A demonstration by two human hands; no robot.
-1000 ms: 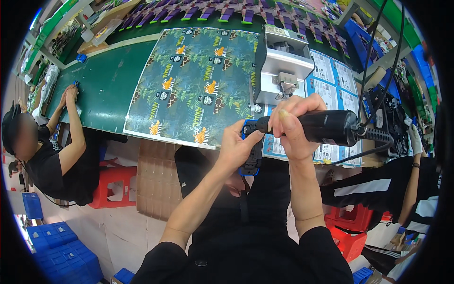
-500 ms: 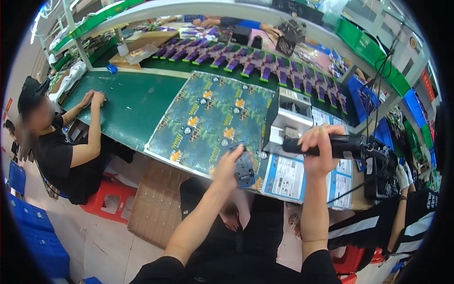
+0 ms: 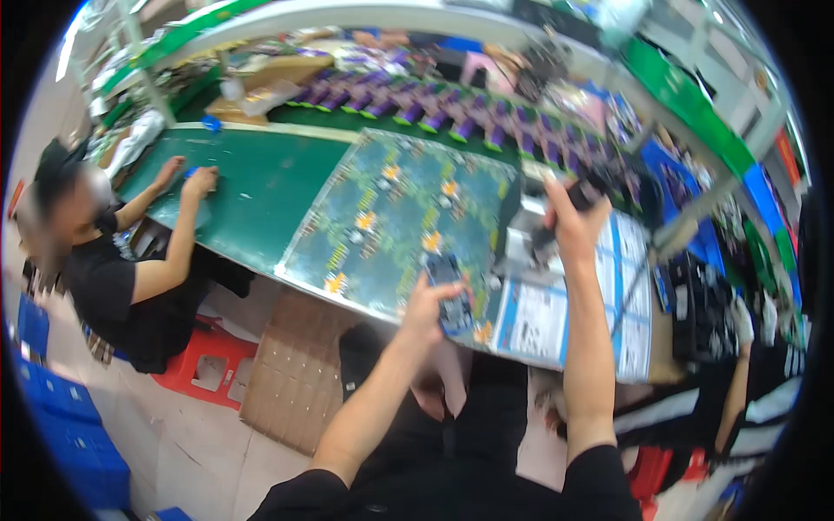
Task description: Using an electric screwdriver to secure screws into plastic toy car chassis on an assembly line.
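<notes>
Fingers of the left hand (image 3: 423, 314) wrap round a black, blue-edged part (image 3: 444, 270) over the near side of a jungle-patterned sheet (image 3: 395, 227), while those of the right hand (image 3: 575, 227) grip a black tool (image 3: 588, 191), its tip too blurred to judge fairly, above a blue-bordered printed sheet (image 3: 534, 319) and metal machine (image 3: 519, 233). Leftward, the green tabletop (image 3: 261, 187) reaches a co-worker (image 3: 113, 273) near a red stool (image 3: 195, 369); farther off, purple-and-green pieces (image 3: 437, 116) line up beneath green-edged shelving (image 3: 682, 97).
</notes>
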